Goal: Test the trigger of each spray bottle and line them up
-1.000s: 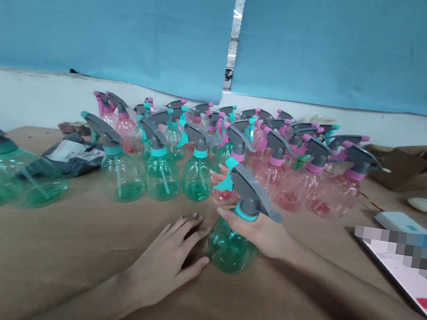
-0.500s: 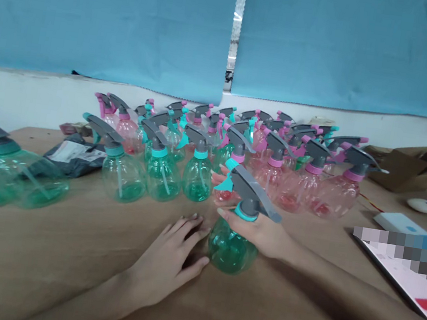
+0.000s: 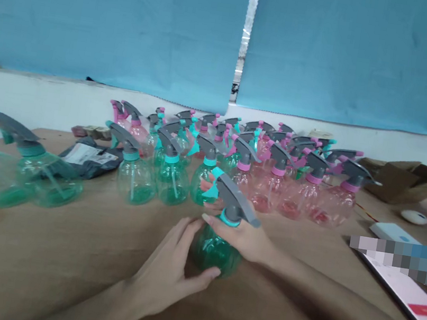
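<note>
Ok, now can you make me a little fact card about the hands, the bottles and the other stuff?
Right hand: holds a round, see-through green plastic spray bottle by its neck
Left hand: curved around that bottle's lower side
Held bottle's top: turquoise collar, grey sprayer head
Behind: round plastic spray bottles, some green, some pink
Right side: brown cardboard box, white oval gadget
Under the bottles: brown tabletop

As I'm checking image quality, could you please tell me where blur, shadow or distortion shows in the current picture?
Head view: the two leftmost green bottles look stretched and soft; head view: dark shadow on the table below the right forearm; head view: the held spray bottle looks slightly blurred at its base.
</note>
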`<state>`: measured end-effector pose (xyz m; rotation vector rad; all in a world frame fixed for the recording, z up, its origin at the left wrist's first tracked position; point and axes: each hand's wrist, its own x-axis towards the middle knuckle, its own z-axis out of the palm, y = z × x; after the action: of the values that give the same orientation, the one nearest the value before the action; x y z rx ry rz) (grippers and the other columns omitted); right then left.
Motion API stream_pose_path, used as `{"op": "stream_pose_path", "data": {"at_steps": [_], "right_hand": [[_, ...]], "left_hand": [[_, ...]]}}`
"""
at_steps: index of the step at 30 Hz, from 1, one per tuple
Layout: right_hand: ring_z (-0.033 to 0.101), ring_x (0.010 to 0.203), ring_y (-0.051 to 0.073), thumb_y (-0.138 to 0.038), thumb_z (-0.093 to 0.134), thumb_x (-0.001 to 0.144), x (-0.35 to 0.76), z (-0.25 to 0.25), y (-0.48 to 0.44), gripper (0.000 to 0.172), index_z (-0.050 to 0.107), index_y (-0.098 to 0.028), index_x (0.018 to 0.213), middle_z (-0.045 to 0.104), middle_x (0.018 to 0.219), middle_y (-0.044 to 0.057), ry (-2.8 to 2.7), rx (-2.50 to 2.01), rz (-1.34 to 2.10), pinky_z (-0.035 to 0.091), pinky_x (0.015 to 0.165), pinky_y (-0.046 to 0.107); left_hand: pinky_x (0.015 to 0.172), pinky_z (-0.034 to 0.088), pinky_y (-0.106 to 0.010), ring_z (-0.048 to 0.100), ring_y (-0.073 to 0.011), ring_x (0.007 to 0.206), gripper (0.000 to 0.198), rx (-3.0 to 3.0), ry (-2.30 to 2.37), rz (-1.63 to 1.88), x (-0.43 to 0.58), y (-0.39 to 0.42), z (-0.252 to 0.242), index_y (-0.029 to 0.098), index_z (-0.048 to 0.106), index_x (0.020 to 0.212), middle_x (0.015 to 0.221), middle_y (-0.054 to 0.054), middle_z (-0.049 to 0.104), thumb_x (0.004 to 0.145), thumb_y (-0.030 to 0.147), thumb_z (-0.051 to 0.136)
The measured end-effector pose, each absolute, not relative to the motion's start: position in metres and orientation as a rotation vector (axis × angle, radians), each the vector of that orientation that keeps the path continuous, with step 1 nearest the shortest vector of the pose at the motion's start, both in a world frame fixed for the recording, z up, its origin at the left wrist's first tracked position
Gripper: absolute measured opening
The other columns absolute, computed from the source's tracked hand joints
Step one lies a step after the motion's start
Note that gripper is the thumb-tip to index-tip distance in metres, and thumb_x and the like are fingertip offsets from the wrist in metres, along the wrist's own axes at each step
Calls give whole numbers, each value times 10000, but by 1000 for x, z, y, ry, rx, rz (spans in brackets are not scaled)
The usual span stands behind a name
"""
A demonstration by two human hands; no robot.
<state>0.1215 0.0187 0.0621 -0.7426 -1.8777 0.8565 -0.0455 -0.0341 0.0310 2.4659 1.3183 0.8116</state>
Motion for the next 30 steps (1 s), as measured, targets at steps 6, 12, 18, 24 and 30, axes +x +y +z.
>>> {"op": "stream_pose_path", "data": {"at_steps": [6,12,18,24,30], "right_hand": [[592,784,156,-443,596,730,42,68,13,480,481,-237,1149,617,919,5,-1981,-649,770,508,717,314],[480,1089,222,-530,657,635,-15,90,13,657,436,-245,1185,521,1169,62,-2226,-484,657,438,882,379],[542,1024,220,-573,612,664,-16,117,27,648,458,-258,1209,481,1260,69,-2329,-669,593,468,801,377],[593,884,221,-426,517,802,-24,141,54,414,535,-176,1132,602,1112,92,-2179,-898,74,430,791,375],[601,887,322,-515,481,782,-51,142,79,593,482,-105,1210,664,924,158,-2303,-1212,-34,439,672,383]], "left_hand": [[863,434,-442,480,-290,1071,570,2383,1559,1023,-91,-51,36,240,287,1239,1157,-99,470,796,445,581],[927,376,-458,416,-289,1140,483,2464,1781,1035,-159,-70,43,276,340,1224,1203,-62,451,822,421,564],[895,394,-420,465,-284,1072,527,2424,2127,1194,-217,-62,48,219,382,1205,1130,-87,456,800,502,564],[832,395,-444,492,-329,1025,548,2444,2458,1006,-245,-30,58,169,450,1160,1043,-113,560,788,563,530],[830,368,-446,468,-347,1041,554,2473,2513,971,-247,-6,60,156,481,1144,1016,-136,579,773,564,536]]}}
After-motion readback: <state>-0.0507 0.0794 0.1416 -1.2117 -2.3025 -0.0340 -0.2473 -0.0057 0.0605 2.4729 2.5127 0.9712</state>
